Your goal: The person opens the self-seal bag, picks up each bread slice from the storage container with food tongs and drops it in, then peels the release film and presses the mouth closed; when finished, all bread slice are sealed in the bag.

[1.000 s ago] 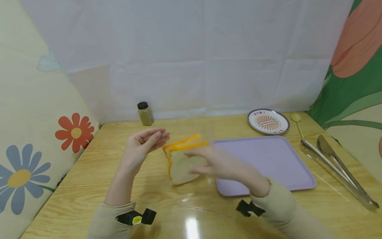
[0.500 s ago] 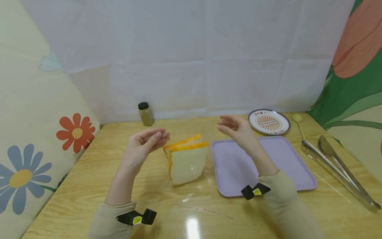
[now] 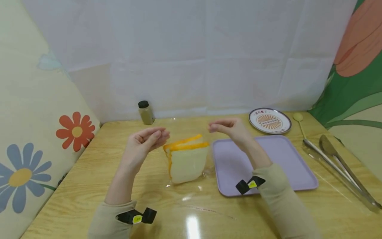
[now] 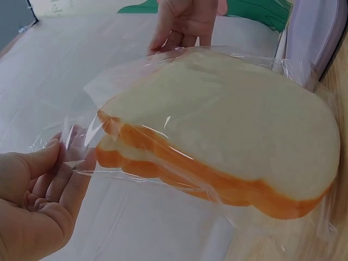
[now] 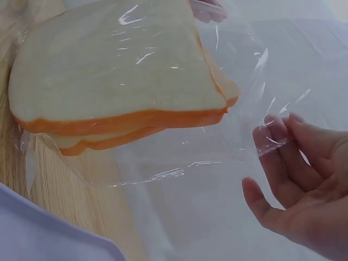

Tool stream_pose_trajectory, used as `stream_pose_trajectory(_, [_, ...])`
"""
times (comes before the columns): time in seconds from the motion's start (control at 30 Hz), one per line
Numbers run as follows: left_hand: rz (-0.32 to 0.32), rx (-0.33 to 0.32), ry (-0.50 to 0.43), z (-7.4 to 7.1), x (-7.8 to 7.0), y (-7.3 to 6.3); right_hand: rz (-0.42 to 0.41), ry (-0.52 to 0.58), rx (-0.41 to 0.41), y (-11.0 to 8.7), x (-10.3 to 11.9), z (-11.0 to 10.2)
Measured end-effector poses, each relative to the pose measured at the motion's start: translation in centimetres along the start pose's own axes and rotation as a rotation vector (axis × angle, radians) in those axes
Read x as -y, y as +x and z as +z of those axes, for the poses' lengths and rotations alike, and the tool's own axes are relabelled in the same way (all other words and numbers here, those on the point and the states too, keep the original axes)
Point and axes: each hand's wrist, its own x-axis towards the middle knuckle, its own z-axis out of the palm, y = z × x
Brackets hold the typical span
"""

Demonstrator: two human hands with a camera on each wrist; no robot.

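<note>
Two slices of bread [image 3: 188, 164] with orange-brown crusts stand inside a clear plastic bag [image 5: 239, 136], close above the wooden table in the head view. My left hand [image 3: 147, 142] pinches one upper corner of the bag between thumb and fingers; the left wrist view shows the film [image 4: 73, 144] caught there. On the other side my right hand [image 3: 232, 129] pinches the opposite corner, and in the right wrist view the thumb and forefinger [image 5: 277, 130] meet on the film. The bread hangs between and below both hands.
A lilac tray [image 3: 268, 166] lies right of the bag. Behind it are a patterned plate [image 3: 270, 121] and a yellow spoon [image 3: 299, 124]; metal tongs [image 3: 340, 169] lie further right. A black-capped jar [image 3: 145, 113] stands at the back left. A printed strip [image 3: 206, 209] lies in front.
My right hand passed across the bread, rose to the upper right, then came slightly left and now pinches the bag's corner. My left hand has kept its place.
</note>
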Motion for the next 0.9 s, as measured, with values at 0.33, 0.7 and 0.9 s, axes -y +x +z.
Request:
stream_pose_trajectory(0.33, [-0.013,-0.005,-0.002,0.1,-0.1,0.0,0.015,-0.088,0.002,-0.3,0.1,0.2])
stream_pose_trajectory(0.7, [0.041,-0.045,-0.019,0.1,-0.1,0.2,-0.119,-0.029,-0.041,-1.6,0.0,-0.1])
stream_pose_trajectory(0.9, [0.074,-0.091,-0.035,0.5,0.1,0.3,-0.168,-0.06,-0.049,-2.2,0.1,-0.2])
